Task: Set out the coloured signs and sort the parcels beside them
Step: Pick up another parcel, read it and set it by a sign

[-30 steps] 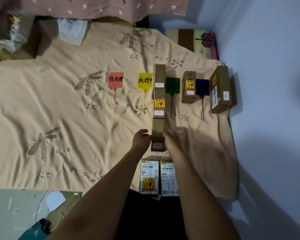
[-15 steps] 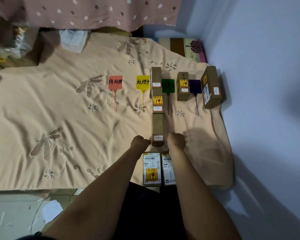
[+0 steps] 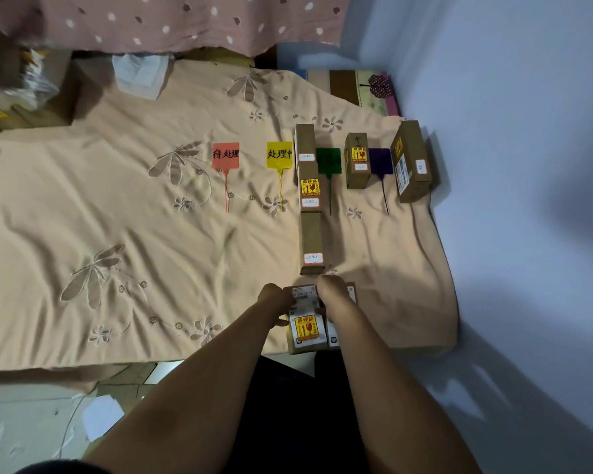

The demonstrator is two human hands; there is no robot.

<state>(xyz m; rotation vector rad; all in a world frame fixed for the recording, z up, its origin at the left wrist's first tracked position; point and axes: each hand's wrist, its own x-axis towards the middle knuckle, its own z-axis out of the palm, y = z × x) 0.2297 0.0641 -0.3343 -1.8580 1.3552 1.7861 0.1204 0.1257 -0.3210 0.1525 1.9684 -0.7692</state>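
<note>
Dimly lit, with a cool bluish cast. Lit from the left, to judge by shadows falling right of the brown box [image 3: 412,162] onto the wall [image 3: 514,172]. Smeared by motion at the left hand [image 3: 275,299], right hand [image 3: 331,293] and parcel [image 3: 305,331] between them. Bent by the wide lens at the edges.

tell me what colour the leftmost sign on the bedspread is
The leftmost sign is orange-red with black handwriting, best seen in the head view.
</note>
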